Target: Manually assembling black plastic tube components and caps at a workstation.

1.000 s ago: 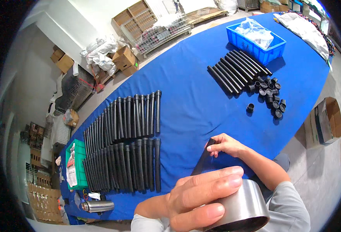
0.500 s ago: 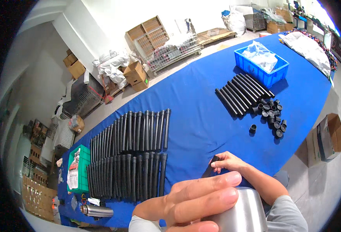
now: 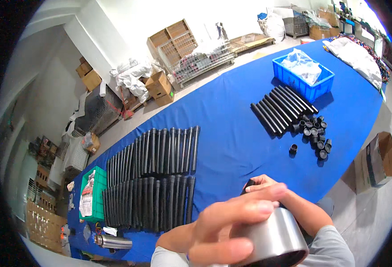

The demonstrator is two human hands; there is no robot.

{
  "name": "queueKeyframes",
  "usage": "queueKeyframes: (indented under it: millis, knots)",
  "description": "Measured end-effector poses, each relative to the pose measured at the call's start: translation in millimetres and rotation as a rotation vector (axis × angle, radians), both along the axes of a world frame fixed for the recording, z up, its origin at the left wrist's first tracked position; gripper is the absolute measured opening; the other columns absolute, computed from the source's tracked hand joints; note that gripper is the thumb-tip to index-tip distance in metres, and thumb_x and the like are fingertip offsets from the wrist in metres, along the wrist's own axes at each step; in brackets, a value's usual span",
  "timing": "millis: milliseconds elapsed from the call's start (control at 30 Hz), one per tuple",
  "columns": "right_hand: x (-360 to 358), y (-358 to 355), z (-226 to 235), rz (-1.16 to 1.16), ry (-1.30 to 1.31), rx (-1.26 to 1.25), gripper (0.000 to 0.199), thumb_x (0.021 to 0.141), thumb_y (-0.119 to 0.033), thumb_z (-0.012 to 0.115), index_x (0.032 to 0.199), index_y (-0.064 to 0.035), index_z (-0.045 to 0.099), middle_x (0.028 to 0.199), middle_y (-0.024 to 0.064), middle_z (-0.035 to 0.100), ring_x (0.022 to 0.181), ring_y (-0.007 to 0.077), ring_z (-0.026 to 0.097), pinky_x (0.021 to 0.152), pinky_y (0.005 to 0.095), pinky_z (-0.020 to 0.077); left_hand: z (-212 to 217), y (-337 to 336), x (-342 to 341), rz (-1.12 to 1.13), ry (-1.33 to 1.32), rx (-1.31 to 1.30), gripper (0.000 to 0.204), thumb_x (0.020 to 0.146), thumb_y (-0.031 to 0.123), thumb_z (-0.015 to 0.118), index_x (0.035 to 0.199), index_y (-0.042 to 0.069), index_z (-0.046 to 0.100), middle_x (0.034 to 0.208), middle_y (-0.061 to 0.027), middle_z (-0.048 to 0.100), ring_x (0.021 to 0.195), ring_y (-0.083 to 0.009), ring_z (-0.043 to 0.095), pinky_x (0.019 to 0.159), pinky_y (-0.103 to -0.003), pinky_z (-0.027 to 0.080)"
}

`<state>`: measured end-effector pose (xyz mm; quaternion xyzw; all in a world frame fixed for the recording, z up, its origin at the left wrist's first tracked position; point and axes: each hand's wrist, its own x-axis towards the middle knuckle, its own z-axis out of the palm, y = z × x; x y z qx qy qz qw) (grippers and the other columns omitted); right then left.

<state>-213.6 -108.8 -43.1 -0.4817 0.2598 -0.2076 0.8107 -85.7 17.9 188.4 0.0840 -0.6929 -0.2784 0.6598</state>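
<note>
Close to the camera, my left hand (image 3: 231, 222) is closed round a brushed steel cylinder (image 3: 278, 236) with fingers across its top and side. A dark open end shows at the cylinder's lower edge, so it looks like a cup. Behind it, at the table's near side, my right hand (image 3: 263, 181) grips a short black tube (image 3: 248, 185); part of that hand and tube is hidden by my left hand. Two rows of black tubes with wider end caps (image 3: 164, 151) lie to the left. Bare black tubes (image 3: 279, 111) and several loose black caps (image 3: 313, 133) lie far right.
A blue cloth (image 3: 222, 115) covers the table. A blue crate (image 3: 309, 91) with clear plastic stands at the far right, a green crate (image 3: 100, 182) at the left. A steel flask (image 3: 116, 242) lies near the left front edge. An open cardboard box (image 3: 378, 162) sits on the floor right.
The steel cylinder in my left hand has tilted, and its dark open end now shows. My left fingers have shifted slightly up and right, covering more of my right hand.
</note>
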Motion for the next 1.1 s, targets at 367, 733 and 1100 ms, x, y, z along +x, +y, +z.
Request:
queueKeyframes:
  millis: [367,733,1100]
  knots:
    - [1,1,-6,-0.025,-0.010,-0.040,0.022,0.086,-0.022,0.072,0.095,-0.0016,0.069,0.082,0.0041,0.068,0.071,0.0109,0.062,0.062,0.0246,0.0506,-17,9,26,-1.196,0.693,1.502,0.057,0.092,0.021,0.063,0.143,0.021,0.037,0.145,-0.0322,0.024,0.124,-0.0516,0.045,0.099,-0.056,0.045]
    - [1,0,-8,-0.039,-0.028,-0.039,0.018,0.087,-0.021,0.070,0.092,-0.0038,0.069,0.079,0.0026,0.067,0.070,0.0092,0.061,0.061,0.0234,0.0496,-118,-11,26,-0.822,0.573,0.932,0.068,0.090,0.015,0.065,0.147,0.023,0.028,0.141,-0.0293,0.033,0.124,-0.0510,0.045,0.075,-0.046,0.062]
    - [0,0,-4,-0.008,-0.016,-0.043,0.021,0.085,-0.019,0.070,0.095,-0.0009,0.068,0.082,0.0005,0.067,0.074,0.0075,0.061,0.068,0.0237,0.0494,-144,-11,36,-0.576,0.604,1.018,0.071,0.082,0.033,0.075,0.143,0.029,0.039,0.139,-0.0308,0.039,0.127,-0.0475,0.045,0.079,-0.049,0.061]
